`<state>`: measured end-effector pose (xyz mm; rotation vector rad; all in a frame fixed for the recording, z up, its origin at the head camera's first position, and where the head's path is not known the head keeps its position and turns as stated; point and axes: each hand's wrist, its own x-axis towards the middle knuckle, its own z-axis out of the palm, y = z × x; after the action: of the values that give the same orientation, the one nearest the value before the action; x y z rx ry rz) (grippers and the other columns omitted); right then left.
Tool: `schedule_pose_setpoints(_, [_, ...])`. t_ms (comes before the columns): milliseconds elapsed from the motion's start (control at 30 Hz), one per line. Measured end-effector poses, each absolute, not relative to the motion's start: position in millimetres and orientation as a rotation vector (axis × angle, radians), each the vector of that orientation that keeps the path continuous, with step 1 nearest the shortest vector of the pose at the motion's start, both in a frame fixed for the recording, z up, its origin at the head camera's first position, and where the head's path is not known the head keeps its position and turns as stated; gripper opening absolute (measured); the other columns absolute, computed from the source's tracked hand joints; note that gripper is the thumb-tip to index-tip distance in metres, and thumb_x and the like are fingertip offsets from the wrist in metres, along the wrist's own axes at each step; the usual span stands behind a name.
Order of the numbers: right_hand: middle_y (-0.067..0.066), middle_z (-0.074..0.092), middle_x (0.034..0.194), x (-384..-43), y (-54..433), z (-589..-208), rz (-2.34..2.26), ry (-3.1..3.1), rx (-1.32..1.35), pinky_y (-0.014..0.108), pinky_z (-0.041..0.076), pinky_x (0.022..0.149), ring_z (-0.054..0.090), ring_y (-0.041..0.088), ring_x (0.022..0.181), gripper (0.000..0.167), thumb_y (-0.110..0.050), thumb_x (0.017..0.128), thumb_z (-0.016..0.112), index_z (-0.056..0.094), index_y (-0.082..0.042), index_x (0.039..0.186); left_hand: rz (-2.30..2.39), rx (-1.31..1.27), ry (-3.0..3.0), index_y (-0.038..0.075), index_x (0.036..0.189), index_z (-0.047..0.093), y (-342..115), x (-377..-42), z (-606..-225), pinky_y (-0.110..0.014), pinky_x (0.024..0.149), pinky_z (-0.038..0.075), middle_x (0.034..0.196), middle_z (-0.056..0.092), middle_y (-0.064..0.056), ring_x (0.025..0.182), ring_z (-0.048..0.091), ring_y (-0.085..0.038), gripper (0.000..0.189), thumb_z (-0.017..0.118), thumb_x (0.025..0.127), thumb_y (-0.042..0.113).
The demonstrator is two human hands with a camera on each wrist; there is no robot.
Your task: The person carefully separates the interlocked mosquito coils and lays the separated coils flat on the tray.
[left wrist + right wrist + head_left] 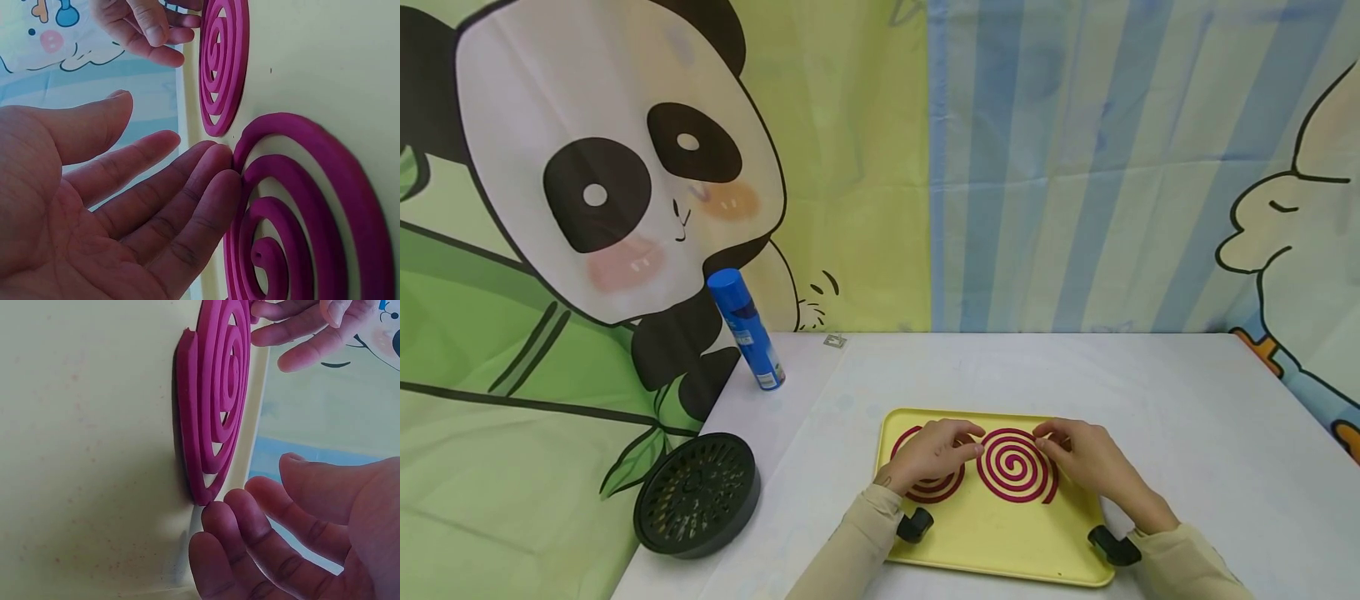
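Observation:
Two magenta mosquito coils lie flat, side by side, on a yellow tray (1000, 537). My left hand (934, 454) is over the left coil (369, 212) and covers much of it in the head view; in the left wrist view its loosely extended fingertips are right at the coil's edge. The right coil (1015, 465) shows its whole spiral, with its outer end toward the front. Beside its right edge is my right hand (1086, 454), fingers slightly bent and thumb apart. The right wrist view has those fingertips (219, 515) close by the coil's rim, nothing gripped.
A black round slotted case (696, 500) sits at the table's left edge. Behind it stands a blue spray can (748, 333). Printed cloth with a panda (617, 158) hangs beyond the white table (1210, 417). Black wrist mounts (1112, 547) are on both forearms.

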<state>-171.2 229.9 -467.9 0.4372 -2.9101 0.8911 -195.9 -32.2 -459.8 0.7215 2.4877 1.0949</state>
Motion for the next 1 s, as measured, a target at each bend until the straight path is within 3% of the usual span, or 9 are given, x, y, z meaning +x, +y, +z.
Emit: schedule_pose_setpoints(1000, [-0.004, 0.072, 0.084, -170.3, 228.5, -466.6, 0.9, -2.914, 0.441, 0.026, 0.05, 0.062, 0.065, 0.011, 0.076, 0.01, -0.017, 0.097, 0.07, 0.074, -0.011, 0.103, 1.102, 0.727, 2.489, 0.009, 0.133, 0.066, -31.8, -193.3, -455.8, -0.026, 0.089, 0.056, 0.12, 0.073, -0.006, 0.108, 0.068, -0.014, 0.035, 0.06, 0.103, 0.026])
